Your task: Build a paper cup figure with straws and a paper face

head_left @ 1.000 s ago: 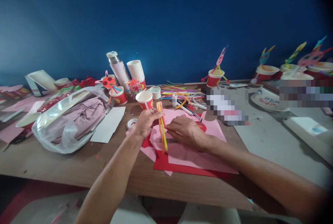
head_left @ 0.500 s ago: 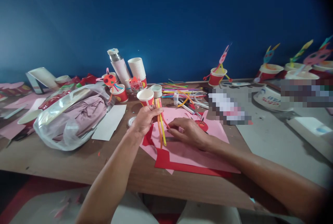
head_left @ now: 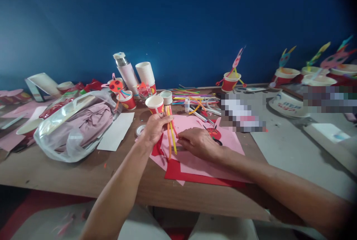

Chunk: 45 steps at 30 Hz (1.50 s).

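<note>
My left hand (head_left: 154, 127) is closed round a small bunch of coloured straws (head_left: 170, 134), yellow, orange and pink, held nearly upright over the table. My right hand (head_left: 198, 142) rests on pink paper (head_left: 200, 158), its fingertips pinching at the lower part of a pink straw in that bunch. Under the pink sheet lies red paper (head_left: 178, 172). A red and white paper cup (head_left: 155, 104) stands just behind my left hand.
A clear plastic bag with cloth (head_left: 75, 125) lies at the left on the wooden table (head_left: 69, 173). Behind are a flask (head_left: 125, 71), a stack of cups (head_left: 145, 73), loose straws (head_left: 192, 100), and several decorated cups, one (head_left: 231, 82) mid-table, others at far right. A grey surface (head_left: 292, 151) adjoins on the right.
The straw bunch in my left hand has shifted slightly up and left; my right hand's fingers have closed in on the pink straw. The view has drifted a little.
</note>
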Each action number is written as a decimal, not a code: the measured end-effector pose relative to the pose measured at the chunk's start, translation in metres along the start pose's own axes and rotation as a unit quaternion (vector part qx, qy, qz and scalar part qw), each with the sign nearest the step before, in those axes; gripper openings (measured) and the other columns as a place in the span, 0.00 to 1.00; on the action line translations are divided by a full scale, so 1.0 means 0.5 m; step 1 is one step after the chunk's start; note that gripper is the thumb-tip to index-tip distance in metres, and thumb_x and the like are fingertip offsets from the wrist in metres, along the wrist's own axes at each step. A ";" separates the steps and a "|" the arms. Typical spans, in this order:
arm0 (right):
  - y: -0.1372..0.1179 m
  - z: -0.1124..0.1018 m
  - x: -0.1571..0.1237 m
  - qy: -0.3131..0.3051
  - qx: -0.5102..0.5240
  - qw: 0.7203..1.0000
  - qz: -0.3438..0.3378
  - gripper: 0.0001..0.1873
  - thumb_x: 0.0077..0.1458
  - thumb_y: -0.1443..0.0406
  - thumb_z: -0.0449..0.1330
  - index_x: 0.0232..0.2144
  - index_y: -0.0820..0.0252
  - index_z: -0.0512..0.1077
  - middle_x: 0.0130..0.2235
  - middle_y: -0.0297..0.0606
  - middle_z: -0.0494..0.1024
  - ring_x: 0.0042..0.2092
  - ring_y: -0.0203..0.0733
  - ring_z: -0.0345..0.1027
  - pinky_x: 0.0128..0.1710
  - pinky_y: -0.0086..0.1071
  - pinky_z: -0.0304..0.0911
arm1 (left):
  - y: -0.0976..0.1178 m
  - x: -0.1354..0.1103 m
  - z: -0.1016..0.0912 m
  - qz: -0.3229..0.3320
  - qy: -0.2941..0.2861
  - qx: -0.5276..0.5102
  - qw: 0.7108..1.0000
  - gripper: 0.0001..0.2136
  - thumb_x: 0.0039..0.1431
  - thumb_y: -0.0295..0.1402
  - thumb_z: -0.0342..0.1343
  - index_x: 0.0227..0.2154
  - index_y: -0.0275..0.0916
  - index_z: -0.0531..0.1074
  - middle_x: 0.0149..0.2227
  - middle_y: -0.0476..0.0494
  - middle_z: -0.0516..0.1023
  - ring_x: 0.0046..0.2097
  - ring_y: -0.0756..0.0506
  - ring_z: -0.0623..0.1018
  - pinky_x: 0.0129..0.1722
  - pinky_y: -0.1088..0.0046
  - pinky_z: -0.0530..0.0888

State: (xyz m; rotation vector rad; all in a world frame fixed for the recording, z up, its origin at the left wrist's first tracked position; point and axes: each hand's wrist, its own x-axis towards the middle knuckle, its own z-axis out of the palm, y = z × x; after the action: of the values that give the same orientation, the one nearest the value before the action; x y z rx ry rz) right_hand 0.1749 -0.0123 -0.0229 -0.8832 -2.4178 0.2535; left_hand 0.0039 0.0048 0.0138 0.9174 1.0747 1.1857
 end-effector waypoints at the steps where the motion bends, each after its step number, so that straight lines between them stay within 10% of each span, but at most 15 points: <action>1: -0.001 -0.001 0.001 -0.003 0.037 0.999 0.033 0.07 0.55 0.65 0.54 0.32 0.61 0.72 0.30 0.37 0.76 0.31 0.36 0.66 0.31 0.29 0.54 | 0.005 -0.001 -0.001 0.002 0.003 -0.006 1.000 0.11 0.33 0.31 0.66 0.19 0.33 0.69 0.18 0.52 0.69 0.23 0.54 0.69 0.27 0.77 0.67; 9: 0.000 -0.010 0.006 -0.040 0.151 0.984 0.087 0.12 0.58 0.62 0.50 0.29 0.61 0.71 0.30 0.36 0.75 0.29 0.34 0.65 0.29 0.27 0.55 | 0.022 -0.002 -0.012 0.025 0.033 -0.014 0.999 0.11 0.32 0.30 0.66 0.18 0.32 0.69 0.17 0.53 0.67 0.21 0.55 0.66 0.23 0.78 0.64; 19: -0.001 -0.012 0.004 -0.010 -0.088 0.967 -0.238 0.14 0.59 0.69 0.48 0.25 0.63 0.70 0.26 0.37 0.71 0.30 0.36 0.58 0.34 0.31 0.53 | -0.003 0.003 -0.008 -0.010 0.007 0.004 1.000 0.11 0.33 0.30 0.66 0.19 0.33 0.69 0.18 0.53 0.67 0.22 0.54 0.68 0.25 0.77 0.65; 32: 0.009 0.009 -0.002 0.040 0.148 0.988 0.001 0.12 0.56 0.61 0.55 0.27 0.63 0.71 0.26 0.36 0.73 0.28 0.33 0.64 0.30 0.27 0.56 | 0.019 -0.001 -0.018 0.037 0.037 -0.029 0.998 0.11 0.34 0.30 0.65 0.22 0.32 0.71 0.20 0.52 0.69 0.23 0.54 0.69 0.26 0.77 0.66; 40: -0.003 0.013 0.000 0.042 0.048 0.982 -0.176 0.14 0.58 0.65 0.51 0.25 0.63 0.71 0.25 0.39 0.72 0.30 0.37 0.63 0.35 0.31 0.56 | -0.001 0.006 -0.012 0.031 0.030 -0.006 0.999 0.10 0.35 0.31 0.65 0.20 0.32 0.69 0.18 0.52 0.68 0.21 0.54 0.68 0.24 0.77 0.65; 45: 0.006 0.020 -0.004 0.038 0.060 0.993 -0.095 0.16 0.58 0.63 0.51 0.23 0.63 0.71 0.24 0.38 0.72 0.28 0.36 0.62 0.33 0.30 0.55 | 0.002 0.006 -0.008 0.033 0.041 -0.003 0.999 0.11 0.36 0.32 0.65 0.21 0.32 0.70 0.19 0.52 0.69 0.22 0.55 0.68 0.24 0.79 0.65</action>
State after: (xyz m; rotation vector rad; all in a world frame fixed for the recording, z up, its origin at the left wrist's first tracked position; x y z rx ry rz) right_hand 0.1724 -0.0113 -0.0329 -0.5947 -2.3694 0.2849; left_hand -0.0001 0.0077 0.0135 0.9131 1.1119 1.2901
